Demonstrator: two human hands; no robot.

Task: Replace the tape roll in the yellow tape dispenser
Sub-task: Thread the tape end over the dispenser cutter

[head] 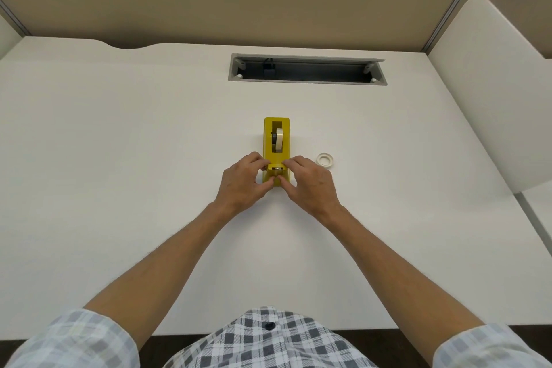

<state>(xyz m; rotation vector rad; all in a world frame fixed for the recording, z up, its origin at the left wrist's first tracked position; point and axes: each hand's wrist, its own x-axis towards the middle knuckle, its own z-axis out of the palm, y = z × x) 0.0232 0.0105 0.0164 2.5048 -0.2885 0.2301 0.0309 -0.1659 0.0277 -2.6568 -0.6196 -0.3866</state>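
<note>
Yellow tape dispenser [277,140]: stands at mid-desk [119,158], cutter end toward the person. Tape roll [279,139]: seated upright in the dispenser's slot. Left hand [242,181]: fingers pinched at the cutter end, touching the dispenser's left side. Right hand [309,181]: likewise pinched at the cutter end (whether tape lies between the fingertips cannot be told). Small white ring [325,159]: flat on the desk, just right of the right hand.

I am touching the glossy yellow plastic dispenser [276,140] on a smooth matt white desk [119,143]; my checked cloth sleeves [74,340] are looking soft, the cable tray [307,69] metallic grey.
</note>
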